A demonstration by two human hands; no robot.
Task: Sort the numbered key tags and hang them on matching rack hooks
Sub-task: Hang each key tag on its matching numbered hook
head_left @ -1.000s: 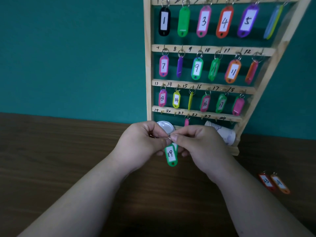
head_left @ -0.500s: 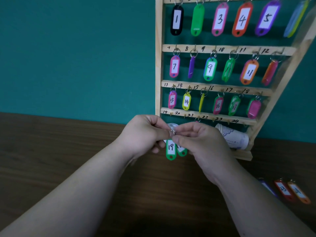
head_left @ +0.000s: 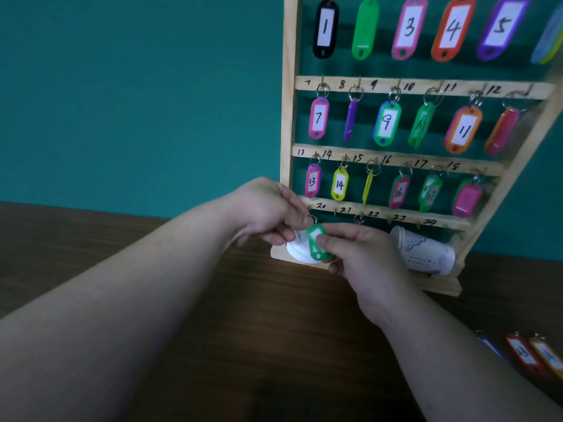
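Dark brown wood-grain table (head_left: pixel 76 239), reaching back to a teal wall (head_left: pixel 137 102); standing on it at the far edge, against that wall, a pale wooden rack (head_left: pixel 288 117) on a flat base; lying loose on the wood well to the right of the rack and nearer the viewer, three tags side by side: purple tag (head_left: pixel 490 345), red tag (head_left: pixel 522 353), orange tag (head_left: pixel 547 356); white labels facing up, numbers too blurred to read.

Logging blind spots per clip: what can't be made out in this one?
Head view only:
- Green tag: number covered by right hand.
- Bottom-left hook label: behind left hand.
- Table tags: numbers blurred.
- Top-right tag: cut by the right edge.
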